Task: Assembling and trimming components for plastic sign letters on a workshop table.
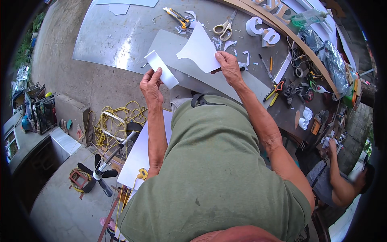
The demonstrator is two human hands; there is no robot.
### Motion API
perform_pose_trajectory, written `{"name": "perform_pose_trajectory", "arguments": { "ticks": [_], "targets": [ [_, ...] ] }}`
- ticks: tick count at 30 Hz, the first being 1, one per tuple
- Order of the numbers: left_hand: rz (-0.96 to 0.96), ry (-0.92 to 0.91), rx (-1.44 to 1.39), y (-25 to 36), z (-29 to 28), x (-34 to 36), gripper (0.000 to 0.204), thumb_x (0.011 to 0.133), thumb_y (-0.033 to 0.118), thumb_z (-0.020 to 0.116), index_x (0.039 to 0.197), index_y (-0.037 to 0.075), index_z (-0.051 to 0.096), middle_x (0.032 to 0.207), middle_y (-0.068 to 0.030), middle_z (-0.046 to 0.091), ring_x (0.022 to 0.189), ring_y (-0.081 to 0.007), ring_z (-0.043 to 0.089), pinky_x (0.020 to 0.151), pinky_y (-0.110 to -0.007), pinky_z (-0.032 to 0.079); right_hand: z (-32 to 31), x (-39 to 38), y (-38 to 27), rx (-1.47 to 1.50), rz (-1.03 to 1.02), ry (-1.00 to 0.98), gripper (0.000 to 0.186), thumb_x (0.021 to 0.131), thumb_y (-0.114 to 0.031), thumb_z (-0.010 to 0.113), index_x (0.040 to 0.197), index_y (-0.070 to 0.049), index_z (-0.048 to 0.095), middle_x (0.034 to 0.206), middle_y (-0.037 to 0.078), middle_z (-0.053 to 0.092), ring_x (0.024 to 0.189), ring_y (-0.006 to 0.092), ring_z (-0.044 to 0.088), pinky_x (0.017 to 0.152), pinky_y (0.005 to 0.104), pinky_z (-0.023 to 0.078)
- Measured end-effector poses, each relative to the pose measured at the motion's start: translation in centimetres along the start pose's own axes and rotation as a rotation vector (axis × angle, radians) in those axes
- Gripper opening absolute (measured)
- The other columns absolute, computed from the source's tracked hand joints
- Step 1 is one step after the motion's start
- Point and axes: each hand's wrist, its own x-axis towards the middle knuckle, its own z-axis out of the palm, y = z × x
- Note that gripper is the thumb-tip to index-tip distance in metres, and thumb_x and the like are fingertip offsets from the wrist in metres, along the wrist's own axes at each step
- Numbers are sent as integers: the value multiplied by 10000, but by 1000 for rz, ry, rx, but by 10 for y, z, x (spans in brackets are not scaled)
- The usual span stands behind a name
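Note:
My left hand (pixel 152 84) pinches a short white strip (pixel 161 69) between thumb and fingers, just off the table's near edge. Held by its lower right corner in my right hand (pixel 228 66) is a larger white sheet piece (pixel 200 48) with a curved cut-out side and a pointed top. The white piece hangs over a grey metal sheet (pixel 163 44) on the table. Beyond it lie a yellow-and-black utility knife (pixel 177 18) and a pair of scissors (pixel 224 29), with white offcuts (pixel 229 44) scattered around them.
White cut-out letters (pixel 254 26) stand at the back right. Pliers (pixel 275 92), a pen (pixel 265 68), a tape roll (pixel 298 72) and a green bottle (pixel 309 18) lie to the right. A co-worker (pixel 336 181) sits at lower right. Yellow cord (pixel 117 125) and a fan (pixel 97 174) are at left.

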Motion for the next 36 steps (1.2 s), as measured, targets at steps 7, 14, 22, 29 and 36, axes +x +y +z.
{"name": "perform_pose_trajectory", "arguments": {
  "ticks": [7, 14, 22, 29, 36],
  "targets": [
    [33, 33, -36, -3, 0, -4, 442, 836, 159, 843, 1161, -94, 683, 948, -89, 731, 737, -97, 652, 614, -225, 490, 3, -1, -10, -534, -243, 91, 240, 1013, -174, 613, 1102, 38, 683, 882, 114, 721, 685, 234, 704, 581, 345, 587],
    [40, 43, -39, -3, 0, -3, 466, 835, 154, 841, 1172, -115, 667, 962, -107, 731, 749, -109, 654, 622, -220, 488, 31, -27, -17, -1135, -989, 206, 330, 860, -31, 732, 1184, 9, 685, 903, 126, 737, 714, 249, 704, 603, 359, 541],
    [97, 69, 49, 2, -2, -5, 458, 843, 149, 843, 1182, -103, 665, 985, -108, 732, 795, -134, 689, 670, -262, 548, 39, -26, -7, -1325, -1043, 98, 316, 807, -84, 736, 1109, 3, 700, 1157, 140, 704, 1014, 254, 690, 698, 349, 563],
    [77, 120, 120, -8, 17, -5, 526, 800, 169, 896, 1166, -132, 668, 918, -130, 746, 772, -138, 701, 654, -250, 556, 35, -16, 27, -1117, -798, -178, 272, 906, -209, 732, 1078, -2, 694, 1237, 145, 657, 1039, 292, 659, 774, 377, 577],
    [35, 23, 233, -30, 69, -24, 540, 848, 235, 865, 1176, -125, 632, 999, -153, 745, 858, -167, 725, 724, -301, 608, 54, -38, -3, -633, -463, -249, 615, 867, -249, 796, 1378, -3, 558, 1188, 220, 664, 1003, 349, 683, 782, 411, 580]
  ]
}}
